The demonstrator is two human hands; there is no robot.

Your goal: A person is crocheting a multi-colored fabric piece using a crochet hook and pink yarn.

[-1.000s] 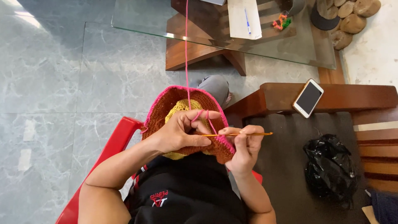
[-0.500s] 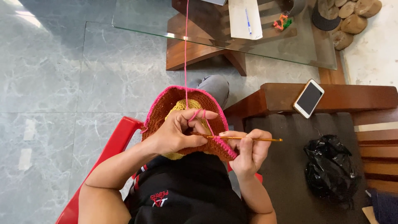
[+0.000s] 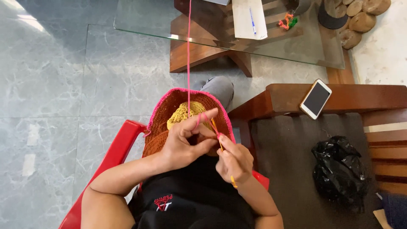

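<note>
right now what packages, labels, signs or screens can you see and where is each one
Phone: on the wooden armrest right of the person, white rectangle, dark screen that is off.
Black plastic bag: on the dark seat further right, crumpled and glossy.
Paper sheet: on the glass table ahead, white, a blue pen lying on it.
Shirt print: small red and white mark on the black shirt.

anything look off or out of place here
Mostly tidy. One thing stands out: the phone lies tilted on the narrow wooden armrest, one corner close to its edge. The left hand holds the crocheted hat, the right hand the crochet hook, and nothing looks damaged.
</note>
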